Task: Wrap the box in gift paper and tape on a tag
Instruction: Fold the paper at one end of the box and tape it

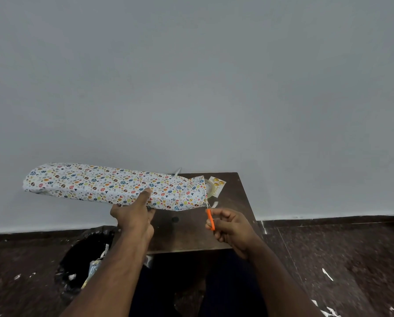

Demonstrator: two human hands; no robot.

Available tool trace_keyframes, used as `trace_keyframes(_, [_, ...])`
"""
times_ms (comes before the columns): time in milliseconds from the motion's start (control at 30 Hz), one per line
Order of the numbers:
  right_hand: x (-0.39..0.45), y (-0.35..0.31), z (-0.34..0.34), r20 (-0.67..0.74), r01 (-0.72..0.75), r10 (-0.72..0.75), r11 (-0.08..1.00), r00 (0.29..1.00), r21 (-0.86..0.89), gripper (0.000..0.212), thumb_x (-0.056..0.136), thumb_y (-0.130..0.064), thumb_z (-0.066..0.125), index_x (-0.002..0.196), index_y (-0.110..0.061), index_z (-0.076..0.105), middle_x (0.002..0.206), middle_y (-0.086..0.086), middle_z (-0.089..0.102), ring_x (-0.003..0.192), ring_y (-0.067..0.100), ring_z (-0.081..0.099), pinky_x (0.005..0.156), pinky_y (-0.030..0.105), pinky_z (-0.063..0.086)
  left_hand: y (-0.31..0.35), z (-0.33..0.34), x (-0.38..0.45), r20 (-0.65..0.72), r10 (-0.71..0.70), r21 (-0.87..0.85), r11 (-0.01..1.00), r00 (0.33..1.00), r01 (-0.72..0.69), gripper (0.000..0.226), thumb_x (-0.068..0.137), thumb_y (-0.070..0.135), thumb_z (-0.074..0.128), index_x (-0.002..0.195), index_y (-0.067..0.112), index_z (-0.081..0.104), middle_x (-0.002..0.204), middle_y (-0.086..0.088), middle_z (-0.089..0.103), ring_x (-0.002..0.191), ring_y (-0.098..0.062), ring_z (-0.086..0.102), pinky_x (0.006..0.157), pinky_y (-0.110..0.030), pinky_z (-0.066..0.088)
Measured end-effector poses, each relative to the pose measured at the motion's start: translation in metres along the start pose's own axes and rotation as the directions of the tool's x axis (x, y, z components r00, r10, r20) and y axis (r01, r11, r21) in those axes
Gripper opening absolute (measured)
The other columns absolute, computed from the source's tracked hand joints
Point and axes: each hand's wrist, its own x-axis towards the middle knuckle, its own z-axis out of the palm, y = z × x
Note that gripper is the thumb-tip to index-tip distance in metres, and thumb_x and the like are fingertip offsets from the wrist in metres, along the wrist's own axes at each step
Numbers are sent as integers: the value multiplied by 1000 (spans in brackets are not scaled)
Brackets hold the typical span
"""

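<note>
A long box wrapped in white gift paper with small coloured prints [95, 183] is held in the air above the left side of a small dark table [234, 207]. My left hand [134, 213] grips its lower edge, thumb on top. My right hand [231, 225] holds orange-handled scissors [210, 217], whose blades point up into the loose paper at the box's right end. A gift tag with gold balloons [217, 185] lies at the table's back right, with a tape roll [208, 188] partly hidden behind the paper.
A bin lined with a black bag [83, 266] holding paper scraps stands on the floor at the left of the table. White paper bits lie on the dark floor [328, 274]. A grey wall rises behind the table.
</note>
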Motion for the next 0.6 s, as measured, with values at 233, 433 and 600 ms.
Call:
trace_keyframes(233, [0,2,3,15,-12,12,1000,1000,28,26,88,3,71,111,-7,72,88,21,73,54,17,55,50,25,43,2,0,-1,-9,-1,13,1000,1000,1,87,78,0,86,142,21,32,137,-9,51,116,-29,63,90,-55,59])
trace_keyframes(433, [1,-1,1,37,-29,28,999,999,19,26,89,2,69,114,-7,71,92,22,73,57,16,57,52,24,44,2,-1,1,-8,-3,28,1000,1000,3,81,77,0,86,136,23,35,137,-9,53,116,-29,64,90,-55,59])
trace_keyframes(600, [1,-2,-1,52,-39,39,999,998,16,28,89,2,69,116,-5,70,93,22,73,58,17,58,52,24,44,1,-2,2,-12,-6,32,999,1000,7,80,76,1,87,135,22,37,136,-8,54,116,-29,63,88,-55,60])
